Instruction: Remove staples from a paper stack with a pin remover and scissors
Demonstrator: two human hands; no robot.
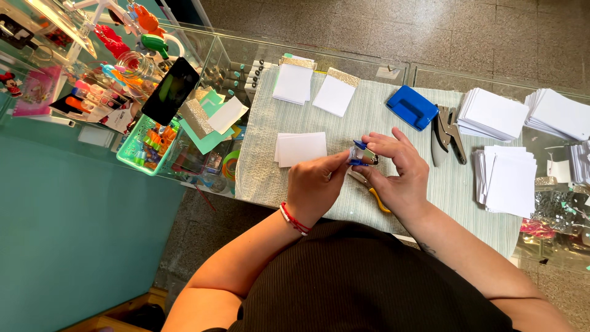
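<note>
Seen from the head camera: both hands meet over the middle of a pale striped cloth [399, 184] on a glass table [369, 61]. The left hand [314, 184] and right hand [396, 169] each pinch a small blue-and-clear object with a gold part [361, 155], held just above the cloth. Yellow-handled pliers [376, 195] lie beneath the right hand. A white card stack [300, 149] lies just left of the hands. Toward the far edge sit two gold-topped white cards [313, 86], a blue hole punch [412, 107] and a grey hand punch [447, 132]. White card piles [507, 178] crowd the right side.
</note>
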